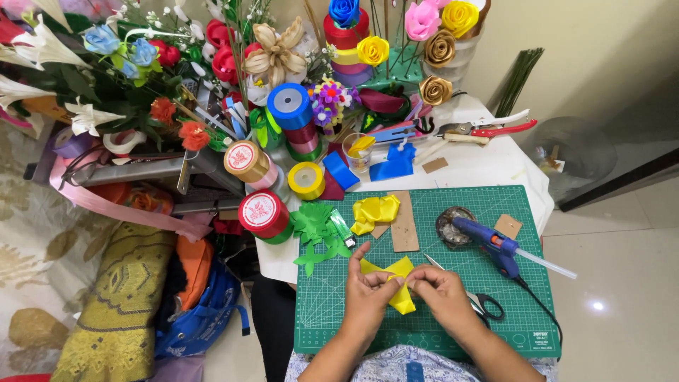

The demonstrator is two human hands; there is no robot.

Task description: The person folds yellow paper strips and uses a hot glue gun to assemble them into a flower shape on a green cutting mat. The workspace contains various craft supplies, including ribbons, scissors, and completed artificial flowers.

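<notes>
Both hands meet over a yellow ribbon point(396, 279) near the mat's middle; the left hand point(368, 293) pinches its left edge with thumb and forefinger closed, the other fingers loosely curled; the right hand point(442, 290) nips the right edge the same way, fingertips point(417, 277) tight on the fold; the ribbon's tail hangs down between the wrists at 6 o'clock.

Under them lies the green mat point(339, 311), gridded, on a white table point(488, 166); scissors point(484, 304) lie just beside the right hand at 3 o'clock, partly hidden by it; at 1 o'clock a blue glue gun point(495, 244) rests with its nozzle on a small round dish point(447, 225), its cord trailing off at 4 o'clock; at 12 o'clock a strip of card point(404, 225) lies under a folded yellow bow point(375, 211); a smaller brown card point(508, 226) sits beyond the gun.

At 11 o'clock green paper leaves point(315, 230) overlap the mat's edge; past them stand ribbon spools point(263, 212), red, yellow and blue, crowding the table's left side; farther at 12 o'clock ribbon roses point(438, 48) rise on stems, with red-handled pruners point(495, 129) near them; at 9 o'clock, off the table, patterned cloth point(120, 297) and a blue bag point(205, 315) pile up.
</notes>
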